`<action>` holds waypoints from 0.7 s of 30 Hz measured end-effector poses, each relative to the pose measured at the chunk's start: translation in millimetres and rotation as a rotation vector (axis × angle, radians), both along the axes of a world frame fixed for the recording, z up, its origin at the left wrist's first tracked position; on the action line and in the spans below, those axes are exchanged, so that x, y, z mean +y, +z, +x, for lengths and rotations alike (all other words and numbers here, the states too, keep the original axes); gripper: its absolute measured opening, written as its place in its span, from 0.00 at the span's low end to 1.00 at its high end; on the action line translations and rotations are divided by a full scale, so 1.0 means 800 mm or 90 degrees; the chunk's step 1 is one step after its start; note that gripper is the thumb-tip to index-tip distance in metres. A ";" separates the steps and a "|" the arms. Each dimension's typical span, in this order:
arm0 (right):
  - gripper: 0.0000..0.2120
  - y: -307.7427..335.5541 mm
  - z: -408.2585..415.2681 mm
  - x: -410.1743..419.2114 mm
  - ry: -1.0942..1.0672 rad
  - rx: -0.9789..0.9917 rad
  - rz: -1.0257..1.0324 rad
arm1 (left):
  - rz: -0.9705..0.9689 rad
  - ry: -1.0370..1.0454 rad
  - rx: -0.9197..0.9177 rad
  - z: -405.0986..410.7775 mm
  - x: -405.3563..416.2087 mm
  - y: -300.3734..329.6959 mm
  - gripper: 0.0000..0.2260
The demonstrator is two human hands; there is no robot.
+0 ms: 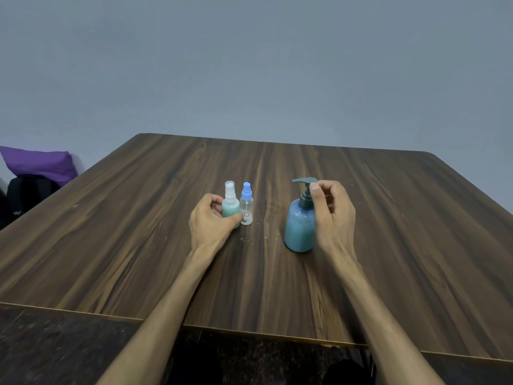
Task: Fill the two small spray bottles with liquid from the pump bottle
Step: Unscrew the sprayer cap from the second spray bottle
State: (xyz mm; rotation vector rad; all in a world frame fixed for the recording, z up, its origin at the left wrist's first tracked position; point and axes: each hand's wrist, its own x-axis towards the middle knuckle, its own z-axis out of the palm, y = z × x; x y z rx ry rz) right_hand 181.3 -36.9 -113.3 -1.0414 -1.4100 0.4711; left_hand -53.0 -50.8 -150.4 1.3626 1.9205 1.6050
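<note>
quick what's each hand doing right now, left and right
Left hand: grips the green-filled spray bottle, which stands on the table.
Right hand: fingers curled beside the pump bottle, thumb at its neck; grip cannot be told.

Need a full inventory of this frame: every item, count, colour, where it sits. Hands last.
pump bottle: 1, blue body, dark teal pump head, upright on the table, right of centre
white-capped spray bottle: 1, clear with pale green liquid, upright, left of centre
blue-capped spray bottle: 1, clear, nearly empty, small label, close beside the white-capped one on its right
table: 1, dark wood grain
purple cushion: 1, far left, beyond the table
black bag: 1, below the cushion
left hand: curled round the white-capped spray bottle
right hand: thumb at the pump neck, fingers loosely curled; grip unclear
</note>
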 end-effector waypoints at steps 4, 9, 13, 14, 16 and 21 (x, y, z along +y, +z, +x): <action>0.19 -0.011 -0.003 0.012 0.026 -0.025 0.008 | -0.005 0.004 0.023 -0.001 0.008 -0.002 0.18; 0.18 -0.027 -0.008 0.012 0.078 -0.025 0.006 | 0.028 0.023 0.043 0.003 -0.002 -0.004 0.27; 0.16 -0.031 -0.010 0.013 0.094 -0.030 0.020 | 0.229 0.071 0.167 0.021 -0.019 0.019 0.20; 0.16 -0.031 -0.009 0.013 0.094 -0.030 0.020 | 0.239 0.064 0.199 0.027 -0.021 0.029 0.17; 0.16 -0.031 -0.007 0.013 0.094 -0.033 0.024 | 0.190 0.055 0.252 0.039 -0.019 0.044 0.15; 0.22 -0.033 0.003 0.008 0.086 -0.036 0.057 | 0.006 0.049 0.336 0.056 0.001 0.055 0.16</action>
